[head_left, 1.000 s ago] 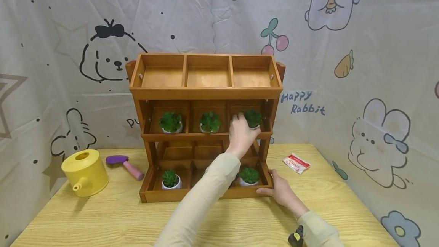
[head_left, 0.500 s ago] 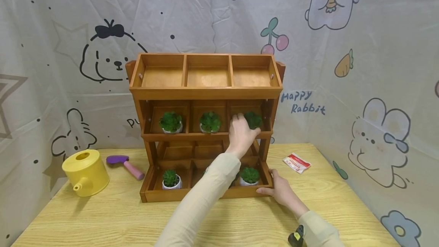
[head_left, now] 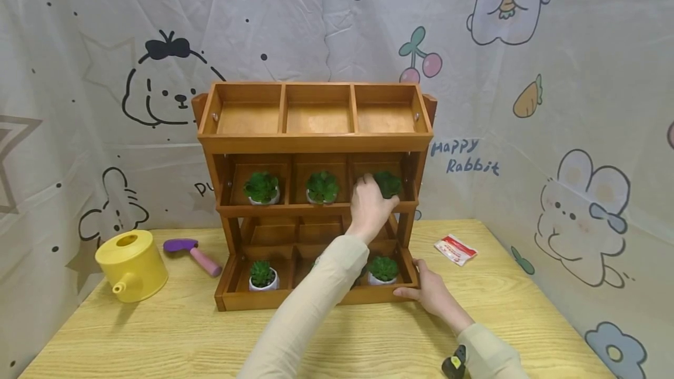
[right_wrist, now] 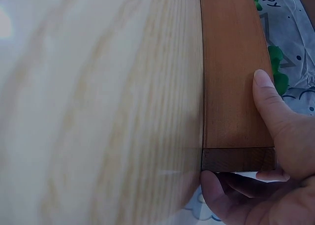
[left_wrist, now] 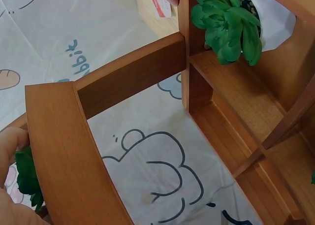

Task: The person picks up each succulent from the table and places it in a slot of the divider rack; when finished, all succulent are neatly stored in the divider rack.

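Note:
In the head view, my left hand (head_left: 368, 204) reaches into the right compartment of the middle tier, fingers curled round a small potted succulent (head_left: 387, 185). The left wrist view catches only part of that left hand (left_wrist: 11, 178) at its left edge, beside the green leaves (left_wrist: 29, 178) behind a wooden board. My right hand (head_left: 433, 291) grips the lower right front corner of the brown wooden plant rack (head_left: 316, 144). Up close in the right wrist view, its thumb (right_wrist: 269, 99) lies on the front board (right_wrist: 236, 77) and the fingers wrap the board's end.
Two potted succulents (head_left: 262, 187) share the middle tier. On the bottom tier, one succulent (head_left: 263, 275) stands left and another (head_left: 383, 269) right; my left sleeve covers part of its middle. A yellow watering can (head_left: 131, 265), a purple-and-pink trowel (head_left: 192, 255) and a red-white packet (head_left: 455, 250) lie around the rack.

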Demonstrator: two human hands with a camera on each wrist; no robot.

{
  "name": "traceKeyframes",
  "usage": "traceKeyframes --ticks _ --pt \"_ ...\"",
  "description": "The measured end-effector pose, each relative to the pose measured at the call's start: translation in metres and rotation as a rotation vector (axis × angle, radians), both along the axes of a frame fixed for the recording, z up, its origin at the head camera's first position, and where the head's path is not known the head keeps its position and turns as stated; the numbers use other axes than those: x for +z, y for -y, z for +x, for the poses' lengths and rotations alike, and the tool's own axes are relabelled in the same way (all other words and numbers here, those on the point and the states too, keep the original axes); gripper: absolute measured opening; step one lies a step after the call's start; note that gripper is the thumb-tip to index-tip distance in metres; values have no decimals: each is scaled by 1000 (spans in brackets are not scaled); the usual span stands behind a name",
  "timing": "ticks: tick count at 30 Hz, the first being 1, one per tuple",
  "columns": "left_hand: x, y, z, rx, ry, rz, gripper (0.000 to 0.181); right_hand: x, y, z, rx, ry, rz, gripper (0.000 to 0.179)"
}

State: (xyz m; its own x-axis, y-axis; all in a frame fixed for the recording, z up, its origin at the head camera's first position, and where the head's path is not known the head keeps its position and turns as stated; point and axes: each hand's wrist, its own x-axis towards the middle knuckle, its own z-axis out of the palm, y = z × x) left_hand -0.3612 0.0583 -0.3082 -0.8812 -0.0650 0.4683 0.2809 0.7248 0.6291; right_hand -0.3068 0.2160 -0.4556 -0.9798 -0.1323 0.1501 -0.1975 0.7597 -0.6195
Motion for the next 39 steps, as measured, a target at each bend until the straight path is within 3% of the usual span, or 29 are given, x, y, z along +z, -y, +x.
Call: traceKeyframes --ticks 14,24,31,35,39 --pt "1 2 1 7 -10 -9 64 3 2 1 7 -8 10 85" --pt "0 2 4 12 7 -112 68 3 1 2 2 6 16 85" --pt "-1 10 7 -22 -9 -23 73 4 7 2 16 -1 13 85" --pt "-7 13 8 -102 -93 76 76 2 5 2 12 -11 9 84" --pt "-17 15 15 -153 -163 111 82 -1 2 1 6 -19 7 82"
